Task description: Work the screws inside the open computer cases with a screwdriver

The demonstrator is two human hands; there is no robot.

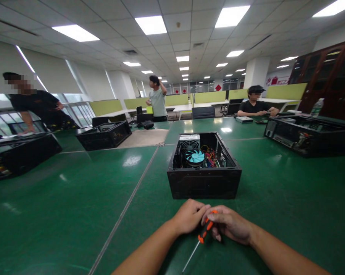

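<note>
Green tabletop spreads under my right hand, whose fingers grip an orange-and-black screwdriver pointing back toward me; my left hand lies beside it, whether clenched I cannot tell. Just beyond sits an open black computer case, and farther off stands a person in a pale shirt.

Head-height view, forward and down
</note>
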